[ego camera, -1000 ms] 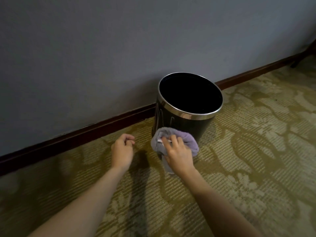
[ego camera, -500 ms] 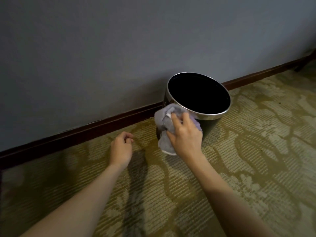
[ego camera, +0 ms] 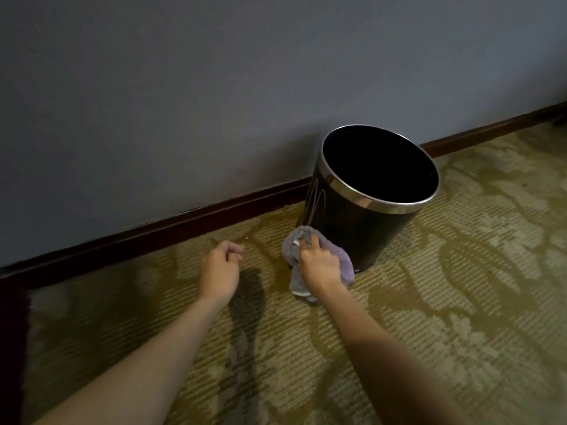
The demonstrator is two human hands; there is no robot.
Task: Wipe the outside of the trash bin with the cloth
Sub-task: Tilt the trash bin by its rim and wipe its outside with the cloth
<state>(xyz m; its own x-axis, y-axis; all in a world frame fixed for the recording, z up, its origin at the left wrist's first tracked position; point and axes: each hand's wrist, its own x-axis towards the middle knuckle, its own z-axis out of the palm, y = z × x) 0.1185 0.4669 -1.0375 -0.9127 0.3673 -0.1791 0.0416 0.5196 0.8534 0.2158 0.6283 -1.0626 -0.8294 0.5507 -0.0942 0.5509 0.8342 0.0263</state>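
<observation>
Carpet (ego camera: 460, 286) meets dark baseboard (ego camera: 153, 234) beneath grey wall (ego camera: 184, 87).

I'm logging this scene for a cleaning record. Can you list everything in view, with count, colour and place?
trash bin: one, black with a silver rim, upright on the carpet by the wall
cloth: one, purple-grey, pressed against the bin's lower side
carpet: one, olive with a pale pattern, covering the floor
baseboard: one, dark brown, along the foot of the wall
wall: one, grey-blue, behind the bin
left hand: one, loosely curled, holding nothing, over the carpet
right hand: one, gripping the cloth
</observation>
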